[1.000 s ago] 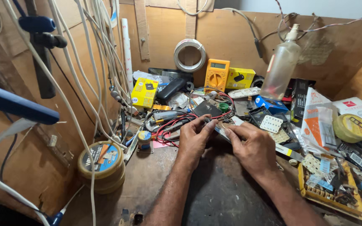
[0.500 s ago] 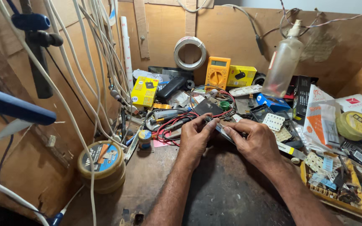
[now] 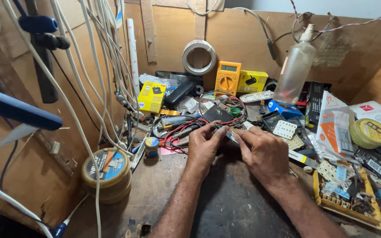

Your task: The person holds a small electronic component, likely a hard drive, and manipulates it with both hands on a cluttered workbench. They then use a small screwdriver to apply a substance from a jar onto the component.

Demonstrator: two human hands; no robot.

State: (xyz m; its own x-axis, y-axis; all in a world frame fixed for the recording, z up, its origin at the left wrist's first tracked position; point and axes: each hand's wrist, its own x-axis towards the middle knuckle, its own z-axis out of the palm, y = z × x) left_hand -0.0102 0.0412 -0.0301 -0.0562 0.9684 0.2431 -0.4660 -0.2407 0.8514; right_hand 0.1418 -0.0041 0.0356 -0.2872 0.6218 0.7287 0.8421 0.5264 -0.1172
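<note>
Pinching a small, thin metal-and-plastic part [image 3: 231, 134] between the fingertips of both hands, a person works at the middle of a cluttered, dark-stained wooden workbench [image 3: 225, 207]. The left hand [image 3: 202, 147] and right hand [image 3: 261, 152] meet fingertip to fingertip, closed on the part just above the bench; what it is cannot be told. The work seems to be mid-way, with nothing visibly finished. Red and black test leads [image 3: 177, 134] tangle just beside the left hand. A yellow handheld multimeter [image 3: 227, 78] stands behind. Open room lies only toward the near edge; a yellow parts tray [image 3: 345, 194] crowds the right, a round tape tin [image 3: 106, 172] the left.
</note>
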